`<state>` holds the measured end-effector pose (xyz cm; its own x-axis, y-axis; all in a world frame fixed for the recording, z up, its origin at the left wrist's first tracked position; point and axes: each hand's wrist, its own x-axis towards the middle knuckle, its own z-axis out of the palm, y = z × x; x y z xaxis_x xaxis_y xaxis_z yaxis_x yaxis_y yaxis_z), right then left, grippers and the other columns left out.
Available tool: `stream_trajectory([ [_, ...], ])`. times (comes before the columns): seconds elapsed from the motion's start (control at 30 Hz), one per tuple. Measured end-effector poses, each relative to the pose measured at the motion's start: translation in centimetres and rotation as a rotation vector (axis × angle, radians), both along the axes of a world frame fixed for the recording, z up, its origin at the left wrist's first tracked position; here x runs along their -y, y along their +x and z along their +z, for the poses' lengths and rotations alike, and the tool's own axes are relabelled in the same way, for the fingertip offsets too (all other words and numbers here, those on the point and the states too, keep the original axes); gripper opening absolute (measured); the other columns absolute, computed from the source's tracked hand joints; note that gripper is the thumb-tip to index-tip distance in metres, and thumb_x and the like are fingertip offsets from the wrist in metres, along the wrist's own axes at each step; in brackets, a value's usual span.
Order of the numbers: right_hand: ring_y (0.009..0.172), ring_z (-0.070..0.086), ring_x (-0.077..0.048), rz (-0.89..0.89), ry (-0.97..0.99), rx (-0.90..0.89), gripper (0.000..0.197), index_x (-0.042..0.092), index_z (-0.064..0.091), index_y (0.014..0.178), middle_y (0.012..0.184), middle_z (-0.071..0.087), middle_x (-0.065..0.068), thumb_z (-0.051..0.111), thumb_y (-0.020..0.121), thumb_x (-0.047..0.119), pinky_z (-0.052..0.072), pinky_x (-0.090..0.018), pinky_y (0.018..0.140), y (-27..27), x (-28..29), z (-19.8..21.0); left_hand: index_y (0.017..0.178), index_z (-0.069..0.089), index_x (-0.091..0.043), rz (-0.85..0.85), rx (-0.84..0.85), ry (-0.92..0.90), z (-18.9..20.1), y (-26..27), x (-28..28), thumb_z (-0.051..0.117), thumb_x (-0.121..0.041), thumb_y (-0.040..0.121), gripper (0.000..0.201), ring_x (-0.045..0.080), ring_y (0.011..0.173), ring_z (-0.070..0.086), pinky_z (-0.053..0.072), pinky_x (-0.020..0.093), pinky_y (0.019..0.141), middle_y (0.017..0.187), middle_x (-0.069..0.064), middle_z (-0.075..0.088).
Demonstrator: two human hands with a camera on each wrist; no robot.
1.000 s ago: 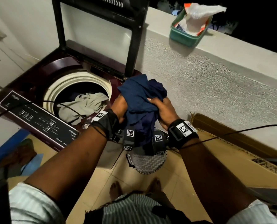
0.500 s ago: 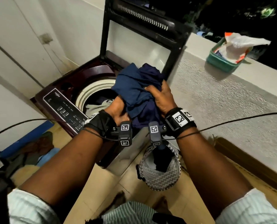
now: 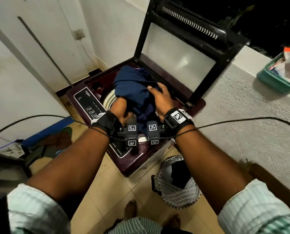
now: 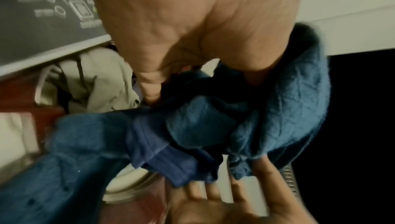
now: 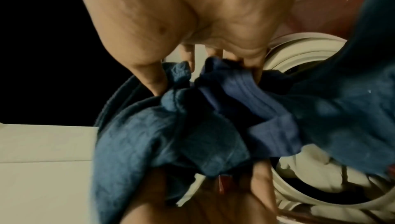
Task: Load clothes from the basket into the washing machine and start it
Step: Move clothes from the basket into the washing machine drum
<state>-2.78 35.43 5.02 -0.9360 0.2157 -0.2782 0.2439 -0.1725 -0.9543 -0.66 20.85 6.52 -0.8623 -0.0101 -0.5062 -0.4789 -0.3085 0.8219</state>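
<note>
A bundle of dark blue clothes [image 3: 134, 86] is held over the round drum opening [image 3: 109, 100] of the maroon top-load washing machine [image 3: 140, 159], whose lid [image 3: 179, 54] stands up. My left hand [image 3: 122, 108] grips the bundle from the left and below. My right hand [image 3: 159, 98] grips it from the right. In the left wrist view the blue clothes [image 4: 192, 126] hang under my palm, with a beige garment [image 4: 102, 82] inside the drum. The right wrist view shows the blue clothes [image 5: 192, 126] above the drum rim [image 5: 299, 52]. The zigzag-patterned basket [image 3: 176, 184] stands on the floor, dark cloth inside.
The control panel [image 3: 90, 105] runs along the washer's front left. A rough grey ledge [image 3: 242, 115] on the right carries a green tub [image 3: 279, 75]. White wall and door lie to the left, blue and brown items [image 3: 53, 137] on the floor, a cardboard box [image 3: 276, 181] at right.
Both hands have carried the blue bundle from above the basket leftward and forward, so it is now over the drum opening. The basket is now behind my wrists.
</note>
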Motion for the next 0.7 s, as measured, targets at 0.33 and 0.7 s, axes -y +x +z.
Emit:
stream_trajectory([
  [0.33, 0.066, 0.057, -0.014, -0.101, 0.185, 0.175, 0.011, 0.021, 0.068, 0.086, 0.075, 0.062, 0.001, 0.071, 0.082, 0.030, 0.045, -0.025, 0.052, 0.5, -2.8, -3.5, 0.096, 0.062, -0.025, -0.198, 0.153, -0.127, -5.6, 0.1, 1.5, 0.056, -0.031, 0.095, 0.008, 0.015, 0.080, 0.057, 0.041, 0.025, 0.062, 0.117, 0.002, 0.056],
  [0.7, 0.074, 0.066, -0.016, -0.219, 0.159, 0.160, 0.008, 0.009, 0.068, 0.094, 0.085, 0.068, -0.007, 0.062, 0.090, 0.008, 0.045, -0.014, 0.048, 9.0, -9.4, -7.1, 0.108, 0.061, -0.017, -0.447, 0.080, -0.072, -6.6, 2.8, -8.1, 0.056, -0.024, 0.097, 0.014, 0.022, 0.099, 0.067, 0.044, 0.023, 0.066, 0.114, 0.004, 0.064],
])
